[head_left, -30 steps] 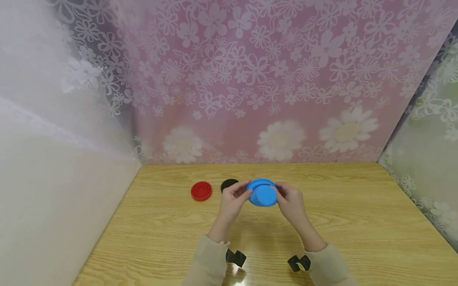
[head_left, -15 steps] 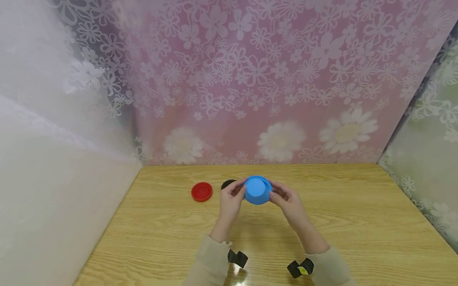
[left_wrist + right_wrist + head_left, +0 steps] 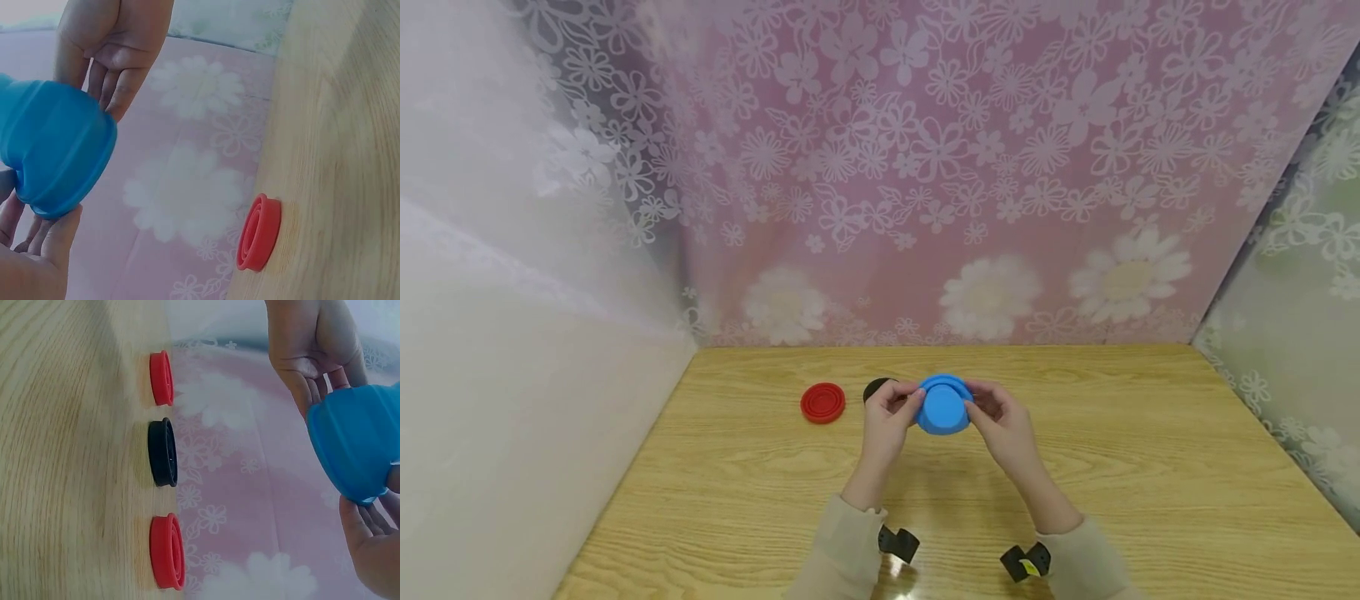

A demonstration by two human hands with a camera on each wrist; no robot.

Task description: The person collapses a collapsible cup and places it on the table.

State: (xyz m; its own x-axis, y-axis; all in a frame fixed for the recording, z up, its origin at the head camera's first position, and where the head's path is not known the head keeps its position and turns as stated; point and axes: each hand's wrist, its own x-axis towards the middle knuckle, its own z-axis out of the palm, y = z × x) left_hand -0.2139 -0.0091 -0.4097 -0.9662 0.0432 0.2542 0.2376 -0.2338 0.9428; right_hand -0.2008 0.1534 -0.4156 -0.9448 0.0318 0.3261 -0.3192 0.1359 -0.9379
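Observation:
Both hands hold a blue collapsible silicone cup point(image 3: 943, 410) above the wooden table, its base facing the head camera and its wide rim turned away. The left hand point(image 3: 883, 429) pinches its left side between thumb and fingers. On the other side the right hand point(image 3: 1009, 433) grips it with the thumb near the base and the fingers behind the rim. In the left wrist view the cup's wall point(image 3: 59, 147) is drawn out in ridged steps, with a fold dented in near the left thumb. The cup's inside is hidden.
On the table point(image 3: 760, 500) lie a flattened red cup point(image 3: 822, 402) and a black one point(image 3: 877, 387), partly behind the left hand. Another flat red cup point(image 3: 167, 551) shows in the right wrist view, hidden in the head view. A flowered curtain point(image 3: 925, 167) stands behind.
The cup's base, tilted toward the right a second ago, now faces the head camera more squarely. The cup rose slightly, then dropped a little. The right thumb has shifted along its side.

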